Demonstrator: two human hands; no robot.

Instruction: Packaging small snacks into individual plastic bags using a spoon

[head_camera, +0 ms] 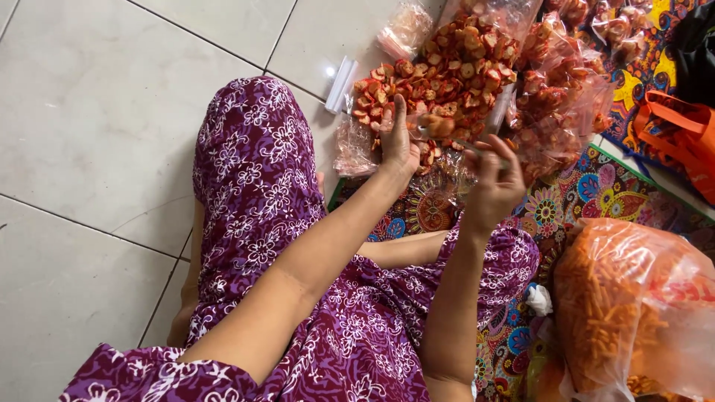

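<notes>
Pale floor tiles (97, 126) are filling the left half of the view, and we are sitting on them in a purple flowered garment (261, 193) with the knee raised. Moving rightward, a small white plastic piece (341, 84) is lying on the tile just beside a heap of reddish sliced snack chips (439, 74) spilling from a clear plastic bag (506, 15). Our left hand (397, 141) is resting at the near edge of that heap, fingers extended upward and its grip closing on a small clear packet (439, 128) partly filled with chips. Our right hand (493, 179) is hovering just beside it, fingers curled and pinching the same packet's edge; how firmly, we cannot tell. Beneath both hands a colourful patterned mat (596, 193) is showing, carrying further filled packets (566, 89) piled to the right of the heap. Farther right, an orange bag (681, 138) is lying at the mat's edge, and a large clear sack of orange stick snacks (633, 313) is occupying the lower right corner.
</notes>
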